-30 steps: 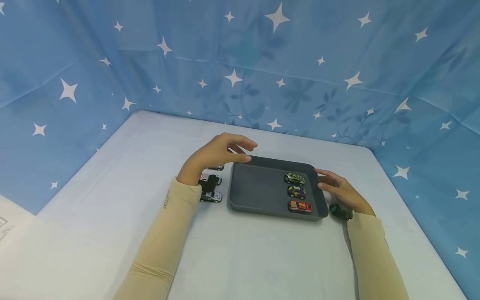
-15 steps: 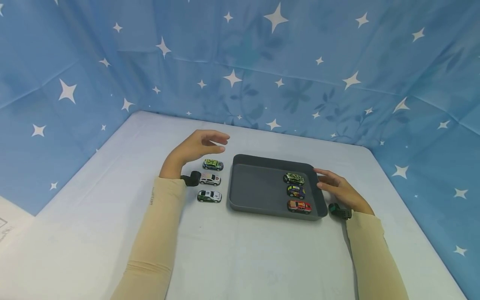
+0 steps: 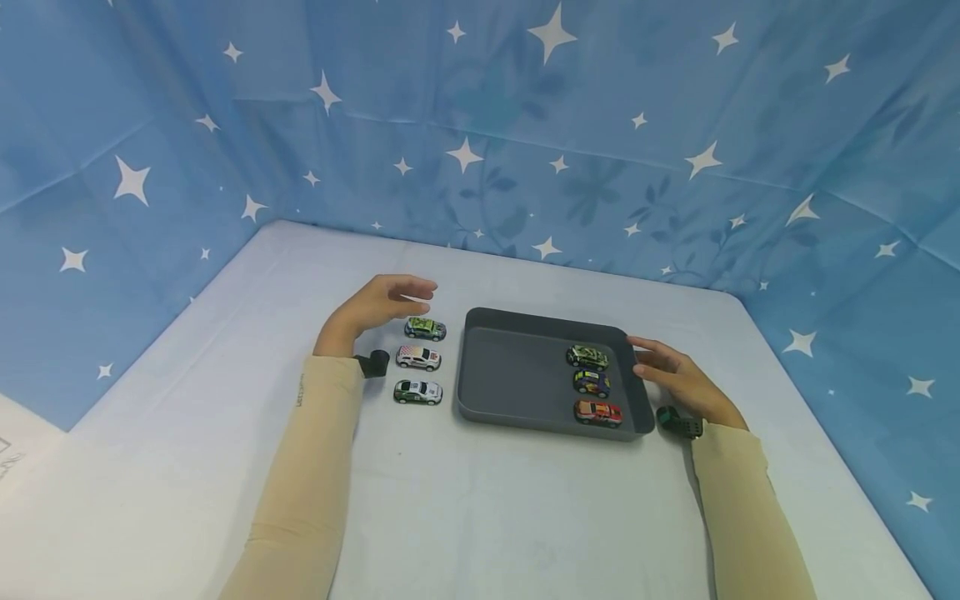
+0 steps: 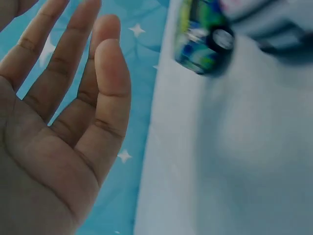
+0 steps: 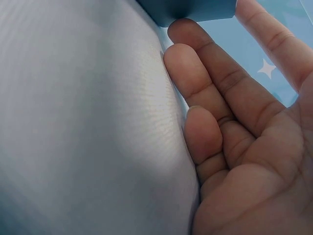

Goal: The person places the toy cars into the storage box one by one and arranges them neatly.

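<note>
My left hand (image 3: 377, 305) hovers by a green toy car (image 3: 425, 328), its fingers spread and nothing between them. In the left wrist view, the open palm (image 4: 44, 147) is apart from the blurred green car. Below that car on the table stand a white toy car with a checked roof (image 3: 418, 357) and a white and green one (image 3: 418, 392). My right hand (image 3: 678, 379) touches the right wall of a grey tray (image 3: 517, 425) with relaxed fingers. Inside the tray are a camouflage car (image 3: 587, 357), a purple car (image 3: 592, 383) and a red-orange car (image 3: 598, 413).
A white cloth (image 3: 487, 517) covers the table. Behind and on both sides hangs a blue curtain (image 3: 420, 108) with white stars. Dark straps are on both wrists, and a printed paper or cloth corner (image 3: 18, 450) lies at far left.
My left hand has moved left from over the tray's far left corner, then lower toward the green car, uncovering the cars on the table. My right hand stays at the tray.
</note>
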Available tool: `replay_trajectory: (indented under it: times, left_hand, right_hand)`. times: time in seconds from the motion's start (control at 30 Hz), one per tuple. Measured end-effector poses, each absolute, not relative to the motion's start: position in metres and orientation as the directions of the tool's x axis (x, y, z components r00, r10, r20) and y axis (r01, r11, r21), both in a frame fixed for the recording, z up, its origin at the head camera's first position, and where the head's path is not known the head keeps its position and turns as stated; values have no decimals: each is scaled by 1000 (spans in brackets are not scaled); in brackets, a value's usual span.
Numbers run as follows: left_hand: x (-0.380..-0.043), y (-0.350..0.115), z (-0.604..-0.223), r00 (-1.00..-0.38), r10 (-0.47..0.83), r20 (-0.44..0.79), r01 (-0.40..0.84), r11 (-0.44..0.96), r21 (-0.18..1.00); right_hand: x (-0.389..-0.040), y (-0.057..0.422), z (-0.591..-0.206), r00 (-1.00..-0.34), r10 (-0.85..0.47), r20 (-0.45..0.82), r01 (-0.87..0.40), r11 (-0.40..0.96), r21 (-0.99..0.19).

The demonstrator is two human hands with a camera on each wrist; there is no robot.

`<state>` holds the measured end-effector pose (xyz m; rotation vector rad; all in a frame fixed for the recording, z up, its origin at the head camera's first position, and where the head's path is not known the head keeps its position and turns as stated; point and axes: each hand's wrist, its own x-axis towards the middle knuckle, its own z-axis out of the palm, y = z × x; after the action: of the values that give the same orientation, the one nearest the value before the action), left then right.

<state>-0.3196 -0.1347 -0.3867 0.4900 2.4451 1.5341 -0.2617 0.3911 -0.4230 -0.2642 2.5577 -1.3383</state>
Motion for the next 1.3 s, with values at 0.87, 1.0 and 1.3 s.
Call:
replay_trajectory:
  times: [0.87, 1.0, 1.3]
  left_hand:
    - [-325, -137, -413, -914, 336, -226, 17, 588, 808]
    - [-326, -136, -414, -915, 335, -224, 20, 593, 805]
    - [-325, -138, -412, -933, 312, -181, 44, 596, 802]
  right_hand:
    - [-261, 391, -424, -954, -270, -127, -50, 563, -825]
    - [-260, 390, -424, -956, -267, -124, -50, 562, -826]
    - [-262, 391, -423, -952, -280, -122, -58, 558, -828]
